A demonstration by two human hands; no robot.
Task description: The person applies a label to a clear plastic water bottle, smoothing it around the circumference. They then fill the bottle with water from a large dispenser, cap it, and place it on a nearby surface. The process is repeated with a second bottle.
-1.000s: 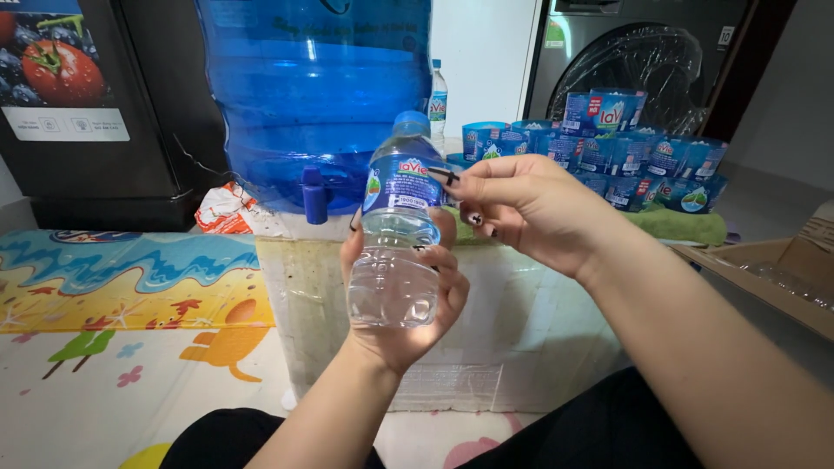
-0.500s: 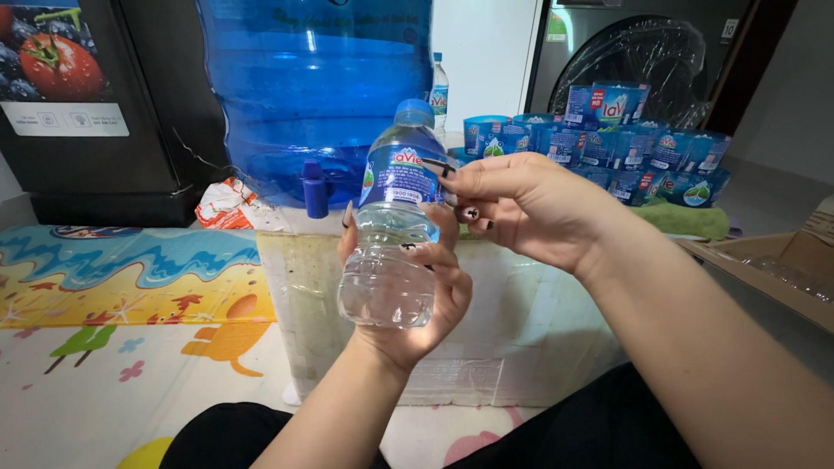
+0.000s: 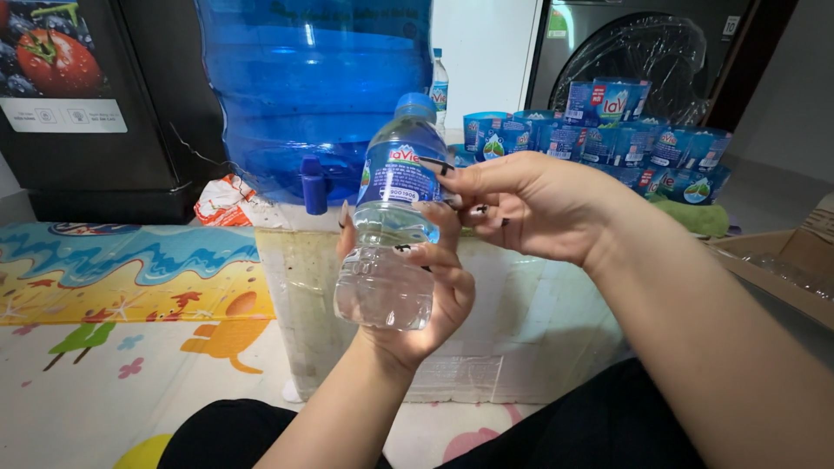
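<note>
Two hands meet on one thing close in front of us. Our left hand point(image 3: 417, 295) wraps the lower body of the small clear plastic water bottle with a blue label and pale blue cap point(image 3: 389, 226), holding it upright, its long axis tilted slightly right at the top. Our right hand point(image 3: 530, 204) comes in from the right at label height — its fingertips pinch the label's edge, so both grips are closed on the bottle. Water shows through the ribbed lower half.

Just behind stands the white foam box point(image 3: 521, 321). On it sits the large blue translucent water jug with a blue tap point(image 3: 313, 95). Farther right — a heap of loose blue bottle labels point(image 3: 608, 130) and the brown cardboard box point(image 3: 782, 260).
</note>
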